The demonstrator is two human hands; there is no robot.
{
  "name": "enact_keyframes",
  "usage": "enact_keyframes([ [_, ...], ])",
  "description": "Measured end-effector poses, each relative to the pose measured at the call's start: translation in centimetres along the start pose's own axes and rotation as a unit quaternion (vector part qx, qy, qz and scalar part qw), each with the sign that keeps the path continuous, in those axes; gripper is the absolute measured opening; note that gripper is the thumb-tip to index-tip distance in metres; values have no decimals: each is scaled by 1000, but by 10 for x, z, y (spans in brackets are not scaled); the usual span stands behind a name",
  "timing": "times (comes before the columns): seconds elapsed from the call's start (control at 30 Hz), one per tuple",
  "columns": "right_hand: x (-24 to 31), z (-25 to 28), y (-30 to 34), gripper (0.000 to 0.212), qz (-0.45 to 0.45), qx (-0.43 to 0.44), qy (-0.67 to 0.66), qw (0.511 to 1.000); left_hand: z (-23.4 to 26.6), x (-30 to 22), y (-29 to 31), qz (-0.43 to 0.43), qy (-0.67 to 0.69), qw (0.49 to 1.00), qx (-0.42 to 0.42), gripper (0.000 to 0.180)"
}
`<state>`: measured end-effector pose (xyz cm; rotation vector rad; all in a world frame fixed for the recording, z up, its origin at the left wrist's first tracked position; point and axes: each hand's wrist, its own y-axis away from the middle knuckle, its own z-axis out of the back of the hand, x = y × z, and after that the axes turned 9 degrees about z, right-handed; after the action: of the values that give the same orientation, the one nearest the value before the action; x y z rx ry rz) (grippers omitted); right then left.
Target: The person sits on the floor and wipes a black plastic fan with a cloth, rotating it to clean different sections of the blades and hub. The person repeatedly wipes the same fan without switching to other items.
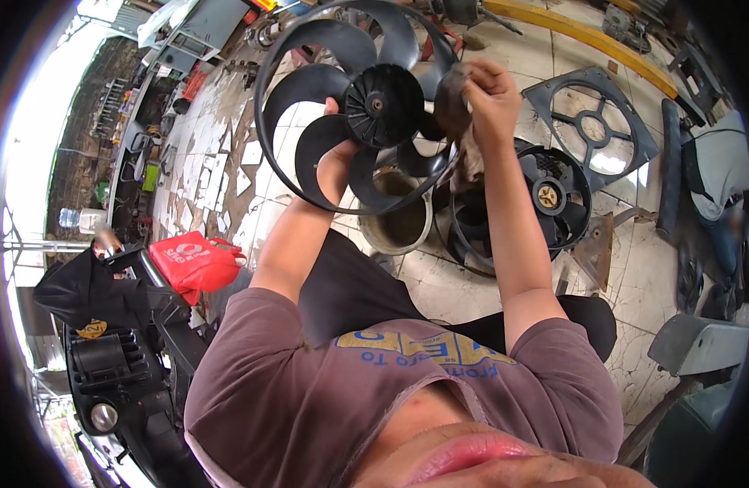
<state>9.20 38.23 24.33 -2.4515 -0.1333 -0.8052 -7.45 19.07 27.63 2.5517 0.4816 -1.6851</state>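
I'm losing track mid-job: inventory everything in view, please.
Ringed fan: 1, black, top centre
Cloth: 1, brownish, at fan's right rim
Bucket: 1, dull beige, below fan
Floor fan: 1, black, right of bucket
Open frame: 1, dark grey, upper right
Beam: 1, yellow, top right
Bag: 1, red, left
Machinery: count unclear, black, lower left
Tile pieces: several, white, left
Small clutter: uncountable, mixed, upper edges
Other person: 1, grey top, far right
Shirt: 1, mauve, bottom centre
Left hand: 1, bare, on fan
Right hand: 1, bare, on cloth
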Motion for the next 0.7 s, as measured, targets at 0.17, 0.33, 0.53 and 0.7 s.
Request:
enact_keyframes([
  [0.17,38,-24,-13,34,-5,-12,22,1000,6,-14,17,-15,-13,1000,-12,109],
  [0.33,43,-43,1,30,-97,63,70,991,13,-18,37,-15,-21,999,-20,110],
  [0.53,4,-64,33,30,-149,171,99,969,16,-8,51,-1,-26,1000,-15,110],
  [0.7,10,-81,56,26,-19,295,343,892,9,-3,44,-9,-27,999,-19,110],
])
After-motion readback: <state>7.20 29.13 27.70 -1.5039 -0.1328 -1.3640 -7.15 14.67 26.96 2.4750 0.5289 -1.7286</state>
